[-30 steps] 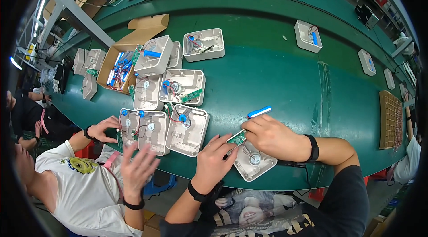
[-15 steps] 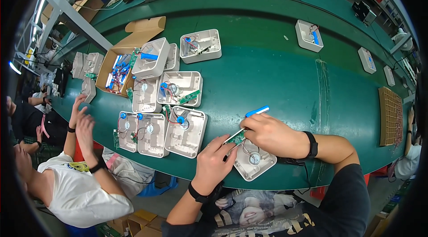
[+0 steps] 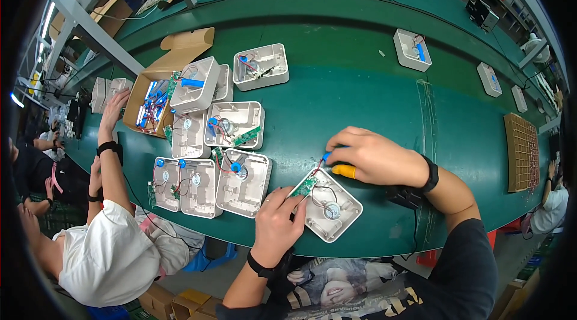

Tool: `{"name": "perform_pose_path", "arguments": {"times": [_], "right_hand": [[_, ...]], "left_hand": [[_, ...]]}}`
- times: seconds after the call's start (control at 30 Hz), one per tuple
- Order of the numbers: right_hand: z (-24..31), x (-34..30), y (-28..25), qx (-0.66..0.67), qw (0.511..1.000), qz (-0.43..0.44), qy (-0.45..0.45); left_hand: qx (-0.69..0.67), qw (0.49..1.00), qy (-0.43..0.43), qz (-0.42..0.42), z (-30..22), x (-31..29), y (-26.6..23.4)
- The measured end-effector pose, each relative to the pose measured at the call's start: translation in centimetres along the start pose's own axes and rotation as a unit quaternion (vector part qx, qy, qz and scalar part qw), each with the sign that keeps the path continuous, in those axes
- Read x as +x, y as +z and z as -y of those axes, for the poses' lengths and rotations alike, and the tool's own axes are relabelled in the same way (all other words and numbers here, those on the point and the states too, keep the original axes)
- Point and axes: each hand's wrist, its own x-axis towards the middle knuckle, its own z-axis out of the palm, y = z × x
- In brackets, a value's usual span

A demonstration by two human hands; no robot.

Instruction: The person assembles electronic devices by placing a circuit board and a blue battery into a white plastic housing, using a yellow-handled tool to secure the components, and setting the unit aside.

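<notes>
We see a white square housing (image 3: 332,209) lying open-side up near the front edge of the green table (image 3: 360,97), tilted like a diamond, with a round silver motor and thin wires inside it. A small green circuit board (image 3: 306,186) sits at its upper left corner, and the left hand (image 3: 277,224) rests there with its fingertips pinching or pressing the board against the housing rim. The right hand (image 3: 375,156) hovers over the upper corner, fingers curled around a blue cylindrical cell (image 3: 327,156) whose end just shows; one finger wears an orange-yellow cot. A black band sits on each wrist. To the left, we find a cluster of similar open housings (image 3: 243,183), some carrying blue cells and green boards, and beyond them a cardboard box (image 3: 144,88) filled with blue parts. A co-worker in white reaches one hand (image 3: 114,106) to that box. Farther right, more housings (image 3: 412,49) lie well apart along the table.
</notes>
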Motion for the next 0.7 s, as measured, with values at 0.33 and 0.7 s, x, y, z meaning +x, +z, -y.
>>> {"name": "perform_pose_path", "arguments": {"times": [0.33,0.7], "right_hand": [[0.8,-0.4,-0.4,0.034,0.996,0.069,-0.047],[3.9,-0.6,-0.2,-0.041,0.981,0.182,0.058]], "left_hand": [[-0.001,1.000,-0.012,-0.020,-0.3,0.1,0.3],[0.013,1.000,-0.010,-0.023,-0.6,-0.1,0.5]]}}
